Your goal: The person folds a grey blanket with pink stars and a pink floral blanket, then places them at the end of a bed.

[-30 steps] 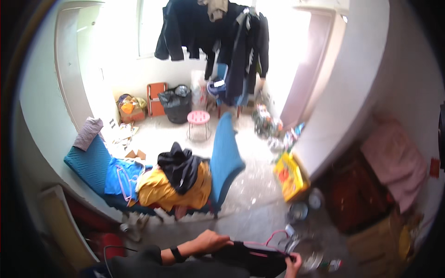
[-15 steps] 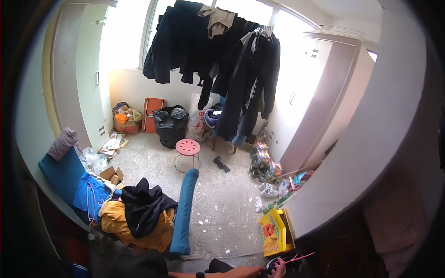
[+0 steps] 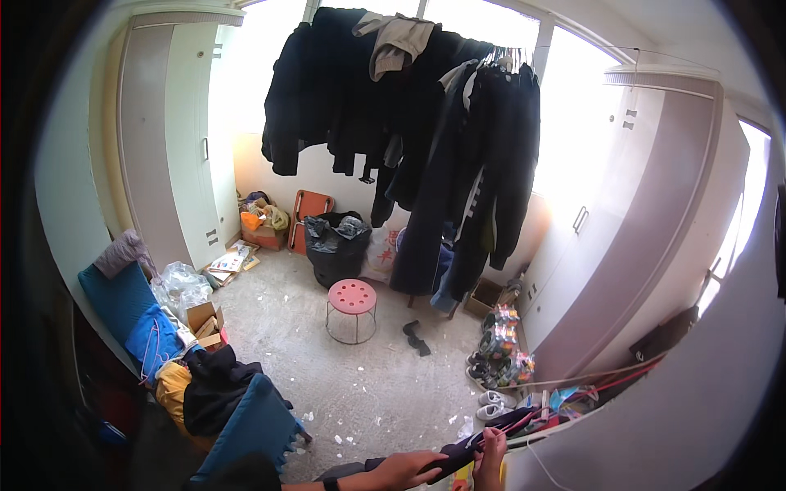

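Note:
At the lower edge, my left hand (image 3: 407,469), a dark band on its wrist, grips a dark garment (image 3: 455,459) with the fingers laid over the cloth. My right hand (image 3: 491,448) is raised just to the right, fingers closed around a thin pink clothes hanger (image 3: 516,425) at the garment's upper end. Part of the garment extends past the right hand, toward the wall. How far the hanger sits inside the cloth is hard to make out.
Dark clothes (image 3: 483,164) hang on a line before the window. A pink-topped stool (image 3: 352,297) stands mid-floor. A blue padded chair (image 3: 246,430) and piled clothes (image 3: 214,389) are at left. Shoes (image 3: 494,403) and bagged items (image 3: 503,335) line the right, near a wardrobe (image 3: 602,221).
The view has swung, so the room sits lower and farther right. The pink hanger has risen from the bottom edge, and both hands now show with the dark garment against it.

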